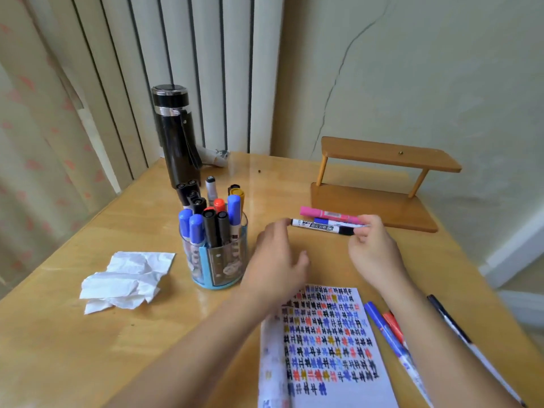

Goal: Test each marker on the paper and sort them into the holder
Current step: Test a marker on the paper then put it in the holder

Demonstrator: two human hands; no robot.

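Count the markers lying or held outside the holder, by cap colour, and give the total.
Black cap: 2, one held between the hands, one at the table's right edge
Blue cap: 2, one behind the held marker, one right of the paper
Pink: 1
Red: 1
Total: 6

We see a tall black flask (176, 136) standing at the far left of the wooden counter (88, 319), just behind the markers. Crumpled white tissue (126, 278) lies nearer, to the left. A small two-tier wooden shelf (379, 184) sits at the far right, against the wall (441, 69).
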